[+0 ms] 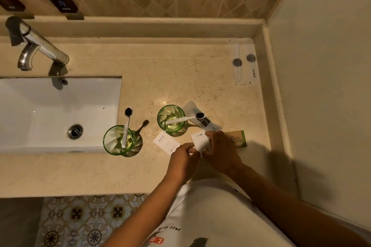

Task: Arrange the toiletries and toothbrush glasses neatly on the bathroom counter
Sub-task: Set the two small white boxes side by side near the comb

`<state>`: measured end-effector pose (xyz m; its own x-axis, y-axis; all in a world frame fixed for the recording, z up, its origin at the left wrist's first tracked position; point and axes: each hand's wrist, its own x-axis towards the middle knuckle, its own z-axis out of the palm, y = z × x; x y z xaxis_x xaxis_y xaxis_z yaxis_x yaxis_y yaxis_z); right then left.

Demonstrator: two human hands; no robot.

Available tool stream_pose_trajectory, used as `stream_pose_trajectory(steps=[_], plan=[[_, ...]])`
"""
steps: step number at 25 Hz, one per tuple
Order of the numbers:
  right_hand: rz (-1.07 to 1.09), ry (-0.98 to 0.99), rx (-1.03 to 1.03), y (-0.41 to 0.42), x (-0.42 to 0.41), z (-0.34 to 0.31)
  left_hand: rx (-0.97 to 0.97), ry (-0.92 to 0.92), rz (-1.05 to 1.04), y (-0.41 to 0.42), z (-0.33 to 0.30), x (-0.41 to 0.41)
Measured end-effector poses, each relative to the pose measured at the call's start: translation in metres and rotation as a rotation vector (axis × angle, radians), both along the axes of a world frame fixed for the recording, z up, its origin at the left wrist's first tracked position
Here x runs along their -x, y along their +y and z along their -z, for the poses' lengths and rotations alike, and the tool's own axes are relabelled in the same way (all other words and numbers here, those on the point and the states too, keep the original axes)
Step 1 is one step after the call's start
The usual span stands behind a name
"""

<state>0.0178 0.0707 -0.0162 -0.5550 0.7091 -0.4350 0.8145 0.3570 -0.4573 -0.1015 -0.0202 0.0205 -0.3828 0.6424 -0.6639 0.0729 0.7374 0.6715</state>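
Fingers of both hands meet on one small white cardboard toiletry box (198,140): left hand (183,161) pinches its near corner, right hand (221,149) presses on top. A second white box printed HOTEL (166,142) lies just left of the grip, two green ribbed glasses (171,117) with toothbrushes beyond. Squaring seems under way; next, line both boxes up.
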Motion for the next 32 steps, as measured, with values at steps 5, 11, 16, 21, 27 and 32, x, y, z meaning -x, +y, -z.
stream_pose_trajectory(steps=[5, 11, 16, 21, 27, 32], plan=[[0.247, 0.157, 0.161, 0.006, -0.007, -0.007, 0.005, -0.093, -0.192, -0.009, 0.000, -0.001], [0.459, 0.374, 0.231, 0.008, -0.022, -0.020, -0.090, -0.165, -0.242, -0.001, -0.024, -0.007], [0.570, 0.512, 0.341, 0.022, -0.036, -0.043, -0.189, -0.153, -0.123, 0.023, -0.042, -0.012], [0.629, 0.670, 0.235, 0.056, -0.064, -0.068, -0.338, -0.180, -0.015, 0.059, -0.078, -0.016], [0.463, 0.769, 0.116, 0.104, -0.060, -0.097, -0.409, -0.122, -0.067, 0.130, -0.103, 0.008], [0.506, 0.659, 0.235, 0.135, -0.012, -0.098, -0.381, -0.112, -0.188, 0.196, -0.087, 0.046]])
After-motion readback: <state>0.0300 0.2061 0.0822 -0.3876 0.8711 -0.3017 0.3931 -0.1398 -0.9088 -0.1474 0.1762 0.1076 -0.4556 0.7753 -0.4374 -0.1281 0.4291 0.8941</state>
